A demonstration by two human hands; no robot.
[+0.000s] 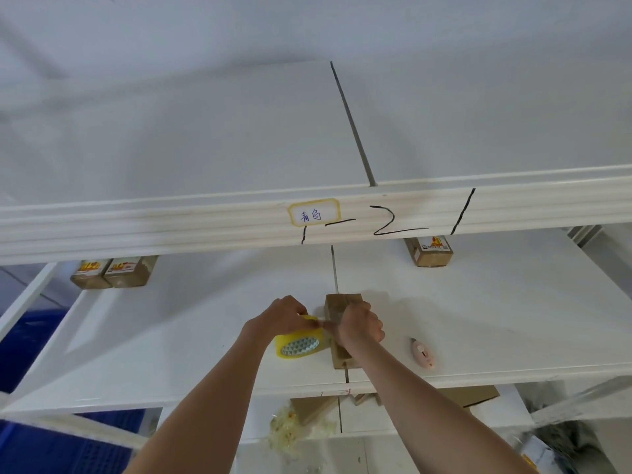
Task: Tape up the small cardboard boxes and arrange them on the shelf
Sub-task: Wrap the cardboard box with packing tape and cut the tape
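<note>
A small brown cardboard box (342, 304) lies on the white shelf (496, 319) in front of me, partly hidden under my right hand (360, 325). My right hand rests curled over the box top and pinches a strip of clear tape. Just left of the box lies a yellow tape roll (301, 343), with my left hand (285, 314) on it, fingers curled and pinching the tape end where both hands meet. Three taped boxes stand at the back of the shelf: two side by side at the left (113, 271) and one at the right (431, 253).
A pink box cutter (423, 352) lies on the shelf right of the box. An upper shelf beam (171, 224) with a handwritten label (314, 213) crosses overhead. Below are flat cardboard (472, 396), crumpled tape scraps (290, 429) and blue crates (41, 340).
</note>
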